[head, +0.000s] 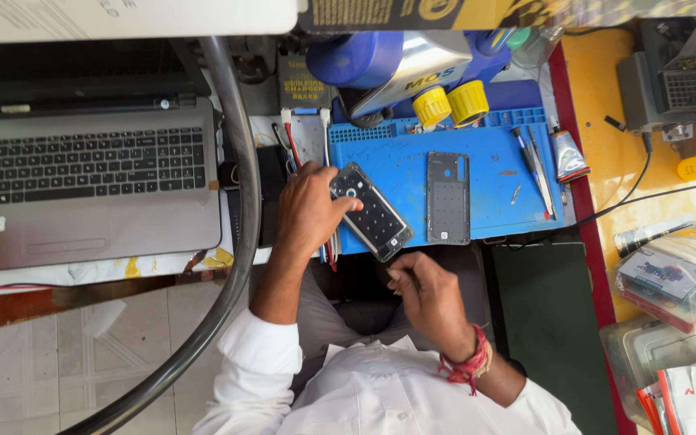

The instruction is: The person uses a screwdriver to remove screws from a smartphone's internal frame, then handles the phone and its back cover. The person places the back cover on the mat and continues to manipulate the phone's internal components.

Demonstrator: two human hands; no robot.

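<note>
Left hand (308, 211) clamped on phone (370, 212) at mat (493, 173) edge | right hand (428, 296) loosely curled, empty, below mat | cover (448, 198) on mat

Phone repair bench: blue work mat (489, 173), microscope (400, 68), screwdrivers (532, 165).

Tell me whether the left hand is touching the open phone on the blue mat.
Touching. The head view shows the left hand with its fingers lying on the upper end of the open phone, no gap between them.

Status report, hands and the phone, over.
Left hand holds opened phone over blue mat. Right hand near its lower end, contents unclear. Back cover lies beside.
</note>
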